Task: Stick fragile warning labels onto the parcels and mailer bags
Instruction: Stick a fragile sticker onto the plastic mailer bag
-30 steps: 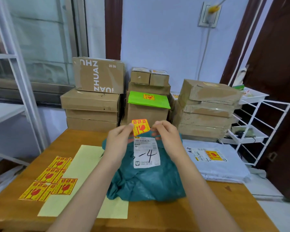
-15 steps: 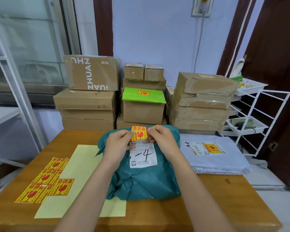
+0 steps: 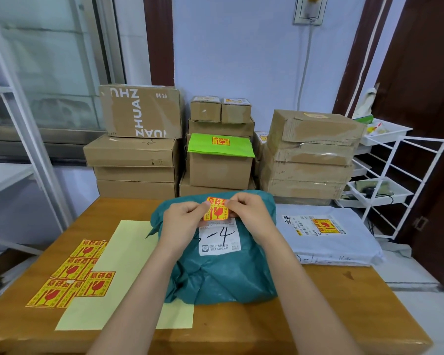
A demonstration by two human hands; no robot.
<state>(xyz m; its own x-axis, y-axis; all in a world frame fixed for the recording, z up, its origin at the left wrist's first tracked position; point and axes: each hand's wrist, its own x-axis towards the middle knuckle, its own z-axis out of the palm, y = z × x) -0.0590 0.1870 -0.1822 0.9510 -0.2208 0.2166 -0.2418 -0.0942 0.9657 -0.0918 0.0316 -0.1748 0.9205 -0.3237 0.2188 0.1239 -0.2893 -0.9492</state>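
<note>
Both hands, left hand (image 3: 183, 219) and right hand (image 3: 249, 213), pinch the fragile label (image 3: 215, 209) flat just above the teal mailer bag (image 3: 223, 275) (right over its shipping slip (image 3: 219, 238)), so it goes straight down.

Two bare forearms are showing from frame edge to wrist, the left hand (image 3: 181, 217) and right hand (image 3: 249, 213) wearing no gloves, rings or sleeves.

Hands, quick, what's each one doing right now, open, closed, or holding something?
Left hand: pinching the left edge of the fragile label above the teal mailer bag.
Right hand: pinching the label's right edge.
</note>
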